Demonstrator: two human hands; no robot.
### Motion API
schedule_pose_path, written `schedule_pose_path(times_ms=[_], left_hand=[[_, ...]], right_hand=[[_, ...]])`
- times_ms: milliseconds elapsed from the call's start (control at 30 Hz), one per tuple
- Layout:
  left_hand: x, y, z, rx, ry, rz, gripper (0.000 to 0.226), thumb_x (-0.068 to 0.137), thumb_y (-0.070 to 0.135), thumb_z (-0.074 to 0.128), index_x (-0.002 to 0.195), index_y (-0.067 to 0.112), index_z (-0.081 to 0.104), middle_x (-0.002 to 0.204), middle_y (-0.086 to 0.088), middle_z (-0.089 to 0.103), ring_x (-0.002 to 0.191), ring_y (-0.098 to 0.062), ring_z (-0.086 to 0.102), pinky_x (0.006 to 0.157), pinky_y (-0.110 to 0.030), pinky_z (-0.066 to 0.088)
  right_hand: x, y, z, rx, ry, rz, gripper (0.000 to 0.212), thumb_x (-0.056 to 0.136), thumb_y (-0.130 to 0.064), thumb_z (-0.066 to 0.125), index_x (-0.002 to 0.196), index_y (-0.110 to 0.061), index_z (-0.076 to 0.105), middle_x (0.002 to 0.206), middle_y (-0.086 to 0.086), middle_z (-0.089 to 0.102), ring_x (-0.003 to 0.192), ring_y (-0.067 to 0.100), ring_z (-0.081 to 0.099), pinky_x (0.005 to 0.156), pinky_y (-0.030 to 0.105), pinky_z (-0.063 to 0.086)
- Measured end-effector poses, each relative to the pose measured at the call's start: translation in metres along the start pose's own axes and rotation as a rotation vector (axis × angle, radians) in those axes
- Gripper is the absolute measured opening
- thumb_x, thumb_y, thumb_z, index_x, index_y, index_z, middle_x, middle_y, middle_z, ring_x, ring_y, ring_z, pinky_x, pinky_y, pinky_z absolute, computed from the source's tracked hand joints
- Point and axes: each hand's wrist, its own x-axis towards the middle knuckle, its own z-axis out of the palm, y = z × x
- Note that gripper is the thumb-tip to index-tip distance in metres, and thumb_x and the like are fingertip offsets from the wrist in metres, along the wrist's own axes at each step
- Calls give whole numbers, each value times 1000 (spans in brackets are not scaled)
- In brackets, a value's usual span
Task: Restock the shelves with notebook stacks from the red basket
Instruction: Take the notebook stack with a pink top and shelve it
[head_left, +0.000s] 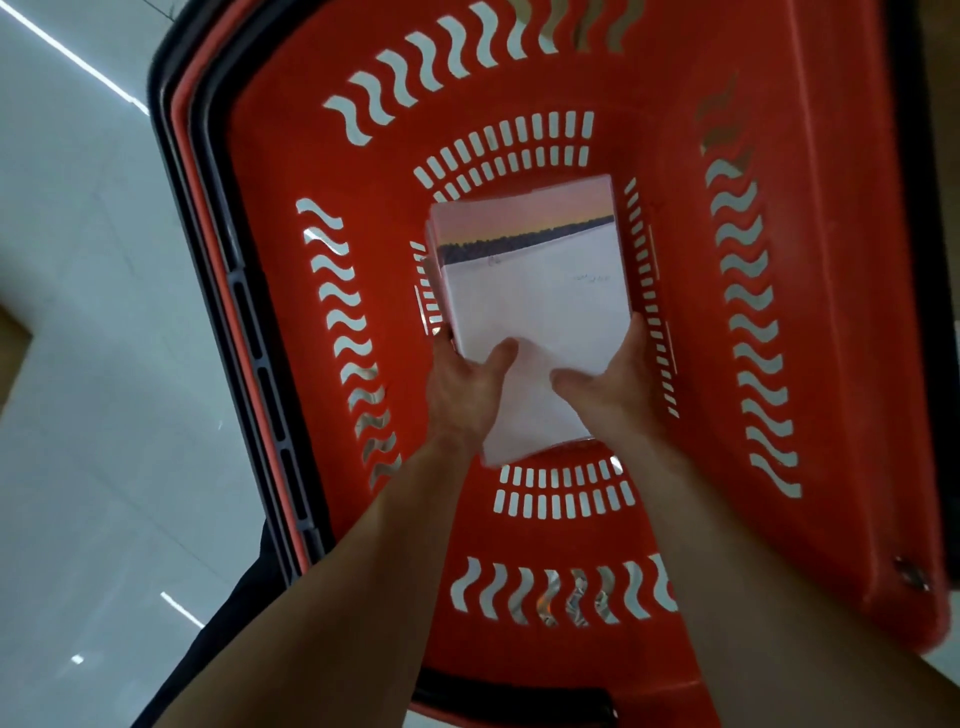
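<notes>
Writing: a faint small mark sits on the top cover near its right side, too blurred to read; no brand or label shows on anything.
Notebook stack (535, 291): it lies on the bottom of the red basket, roughly in the middle, with its near end between the two hands.
Cover: smooth and slightly glossy, rectangular, printed with a pink-orange band at the far end, then a thin dark strip, then a broad plain white field.
Stack edges: several thin layers show along the far-left corner, slightly out of line with each other.
Red basket (831, 260): hard moulded plastic, with sloping walls pierced by rows of wavy slots and a bottom ringed by short straight slots.
Handle (249, 322): dark grey or black plastic, folded along the basket's left rim, with long oblong openings.
Left hand (462, 384): its thumb is pressed on the cover and its fingers curl under the stack's left edge, mostly hidden.
Right hand (608, 374): its thumb lies flat on the cover and its fingers (635, 338) wrap round the right edge, pinching the stack.
Floor (78, 312): pale, glossy tiles with thin seams and bright streaks of reflected light.
</notes>
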Motion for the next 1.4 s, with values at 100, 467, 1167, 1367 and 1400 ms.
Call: schedule_pose_path(times_ms=[100,467,1167,1367,1400], left_hand=[[-1,0,-2,-16,-5,8,71,89,38,72,144,19,31,120,9,52,92,-8,58,67,-16,48],[-3,24,-21,0,-90,-9,59,85,45,75,133,24,48,115,10,59,95,-13,65,61,-14,46],[-98,104,-134,37,-326,165,62,81,41,79,133,16,55,116,0,73,95,-18,75,76,-39,63],[-144,143,-157,60,-306,209,54,81,44,79,126,21,63,108,6,76,89,-13,75,77,-36,63],[-157,152,-162,58,-297,218,52,81,44,79,125,22,64,107,7,76,89,-13,75,78,-37,63]], right_hand=[[-4,-1,2,8,27,-10,118,76,-55,75,159,-28,-4,168,-1,10,155,26,13,122,50,23],[-20,-14,2,-3,122,5,96,81,-72,43,157,-22,13,159,7,34,144,29,38,114,53,39],[-125,-54,-72,759,-87,42,50,72,-33,90,116,-22,70,100,-13,77,93,0,72,71,12,53],[-186,-89,-129,582,59,-38,67,76,-56,81,132,-24,63,116,-19,70,108,-1,66,94,20,51],[-200,-97,-143,570,67,-50,69,77,-57,80,135,-24,61,119,-19,68,111,2,64,95,20,51]])
